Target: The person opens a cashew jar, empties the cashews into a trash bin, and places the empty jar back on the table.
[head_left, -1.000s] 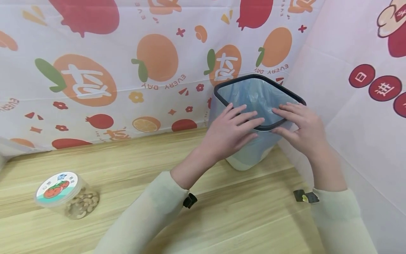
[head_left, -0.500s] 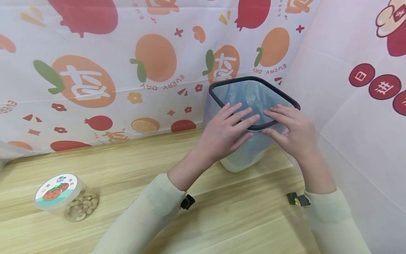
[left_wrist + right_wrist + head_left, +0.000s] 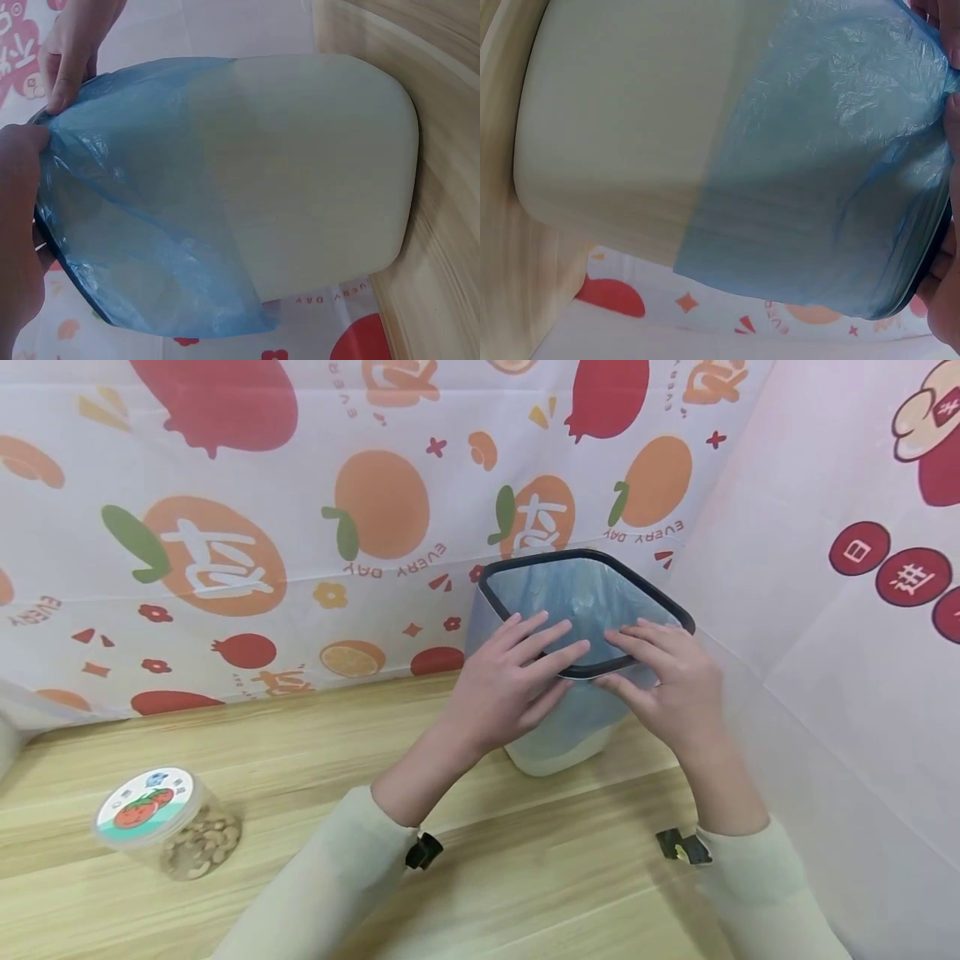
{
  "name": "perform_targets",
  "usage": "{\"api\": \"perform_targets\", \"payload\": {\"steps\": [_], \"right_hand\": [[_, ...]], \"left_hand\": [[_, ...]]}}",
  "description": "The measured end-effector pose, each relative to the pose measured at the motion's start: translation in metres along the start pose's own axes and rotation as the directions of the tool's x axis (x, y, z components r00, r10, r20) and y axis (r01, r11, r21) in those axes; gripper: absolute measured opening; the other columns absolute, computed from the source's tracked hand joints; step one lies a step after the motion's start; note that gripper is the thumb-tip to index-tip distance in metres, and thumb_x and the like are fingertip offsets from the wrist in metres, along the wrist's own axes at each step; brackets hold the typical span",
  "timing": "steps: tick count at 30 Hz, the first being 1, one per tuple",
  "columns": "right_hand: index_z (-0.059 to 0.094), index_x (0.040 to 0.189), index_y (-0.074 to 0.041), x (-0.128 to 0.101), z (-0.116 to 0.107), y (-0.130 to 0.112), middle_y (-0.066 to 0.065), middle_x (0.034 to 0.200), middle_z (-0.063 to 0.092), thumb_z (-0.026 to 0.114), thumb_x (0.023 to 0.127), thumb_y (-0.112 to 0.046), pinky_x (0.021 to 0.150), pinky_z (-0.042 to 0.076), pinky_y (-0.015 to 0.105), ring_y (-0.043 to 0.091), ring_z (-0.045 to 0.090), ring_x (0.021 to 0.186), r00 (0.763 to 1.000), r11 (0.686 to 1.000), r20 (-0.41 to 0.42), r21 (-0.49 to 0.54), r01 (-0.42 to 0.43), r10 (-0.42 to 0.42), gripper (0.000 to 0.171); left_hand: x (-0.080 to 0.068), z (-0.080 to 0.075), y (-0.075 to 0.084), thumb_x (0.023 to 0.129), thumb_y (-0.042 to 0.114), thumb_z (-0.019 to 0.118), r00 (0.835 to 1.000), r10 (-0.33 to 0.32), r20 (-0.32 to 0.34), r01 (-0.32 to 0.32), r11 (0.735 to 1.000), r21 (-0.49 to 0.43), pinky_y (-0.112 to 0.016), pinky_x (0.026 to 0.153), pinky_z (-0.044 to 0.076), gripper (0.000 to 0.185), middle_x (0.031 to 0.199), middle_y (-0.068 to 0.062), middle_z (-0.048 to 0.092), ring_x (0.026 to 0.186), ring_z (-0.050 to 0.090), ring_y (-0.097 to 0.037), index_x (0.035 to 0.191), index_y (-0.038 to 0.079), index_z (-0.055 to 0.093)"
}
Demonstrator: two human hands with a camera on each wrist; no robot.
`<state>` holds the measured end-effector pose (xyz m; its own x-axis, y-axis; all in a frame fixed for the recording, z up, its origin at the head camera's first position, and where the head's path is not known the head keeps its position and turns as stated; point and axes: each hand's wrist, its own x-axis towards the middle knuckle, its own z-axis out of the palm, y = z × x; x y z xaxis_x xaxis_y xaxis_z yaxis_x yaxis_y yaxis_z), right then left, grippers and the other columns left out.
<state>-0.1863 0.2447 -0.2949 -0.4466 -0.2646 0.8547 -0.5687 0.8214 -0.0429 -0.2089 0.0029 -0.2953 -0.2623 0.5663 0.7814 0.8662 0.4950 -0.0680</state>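
Blue plastic liner point(image 3: 566, 714) folded over a pale bin point(image 3: 551, 762)

Nearest you were your light sleeves point(image 3: 322, 877), with a small black piece point(image 3: 424, 852) at each cuff. Off to your left, well apart from the bin, a clear jar point(image 3: 168, 827) of nuts with a printed lid sat on the wood-grained table point(image 3: 300, 747). Your left hand point(image 3: 498, 689) gripped the black rim point(image 3: 647, 587) — fingers slightly spread over the inside, thumb outside. Your right hand point(image 3: 671, 689) held the same near edge in the same way, the two thumbs just beside each other. Between rim and table, the liner hung down the bin's outside with a sloping hem, leaving the lower wall bare. The bin stood on the table near the corner — behind it, white cloth point(image 3: 300, 485) printed with fruit; to the right, a pale panel point(image 3: 795, 635) with red discs.
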Motion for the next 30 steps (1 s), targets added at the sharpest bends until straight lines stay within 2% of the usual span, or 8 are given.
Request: {"api": "perform_targets", "payload": {"steps": [6, 11, 18, 30], "right_hand": [[0.078, 0.112, -0.012, 0.001, 0.004, -0.009, 0.013, 0.107, 0.075, 0.065, 0.082, -0.067, 0.099, 0.049, 0.053, 0.036, 0.068, 0.11, 1.0, 1.0, -0.002, 0.006, 0.004, -0.004, 0.064], [0.078, 0.113, -0.012, 0.004, 0.009, -0.019, 0.013, 0.107, 0.075, 0.066, 0.083, -0.066, 0.1, 0.049, 0.053, 0.035, 0.068, 0.11, 1.0, 1.0, -0.003, 0.014, 0.017, -0.017, 0.063], [0.076, 0.117, -0.015, 0.006, 0.017, -0.031, 0.014, 0.11, 0.075, 0.064, 0.084, -0.067, 0.101, 0.049, 0.051, 0.034, 0.068, 0.111, 0.999, 1.0, -0.026, 0.003, 0.02, -0.02, 0.063], [0.075, 0.119, -0.017, 0.006, 0.031, -0.055, 0.012, 0.113, 0.074, 0.066, 0.083, -0.066, 0.101, 0.049, 0.047, 0.033, 0.067, 0.112, 0.996, 0.999, -0.083, 0.017, 0.029, -0.028, 0.061]], "left_hand": [[-0.008, -0.009, -0.001, 0.095, 0.031, 0.067, 1.0, -0.01, -0.005, 0.01, 1.0, 0.005, -0.047, 0.118, 0.031, 0.042, 0.14, -0.008, 0.06, 0.137, 0.049, -0.03, 0.135, 0.02, 0.064], [-0.015, -0.018, -0.003, 0.094, 0.03, 0.069, 1.0, -0.014, -0.02, 0.015, 1.0, 0.024, -0.05, 0.116, 0.035, 0.043, 0.139, -0.009, 0.061, 0.136, 0.051, -0.031, 0.135, 0.019, 0.065], [-0.023, -0.028, -0.008, 0.092, 0.028, 0.071, 0.999, 0.006, -0.039, -0.005, 0.999, 0.035, -0.052, 0.112, 0.039, 0.043, 0.137, -0.01, 0.062, 0.132, 0.053, -0.034, 0.133, 0.017, 0.066], [-0.043, -0.047, -0.011, 0.094, 0.026, 0.069, 0.998, -0.008, -0.058, 0.01, 1.0, 0.022, -0.052, 0.112, 0.039, 0.039, 0.137, -0.011, 0.062, 0.132, 0.053, -0.034, 0.131, 0.016, 0.067]]}}
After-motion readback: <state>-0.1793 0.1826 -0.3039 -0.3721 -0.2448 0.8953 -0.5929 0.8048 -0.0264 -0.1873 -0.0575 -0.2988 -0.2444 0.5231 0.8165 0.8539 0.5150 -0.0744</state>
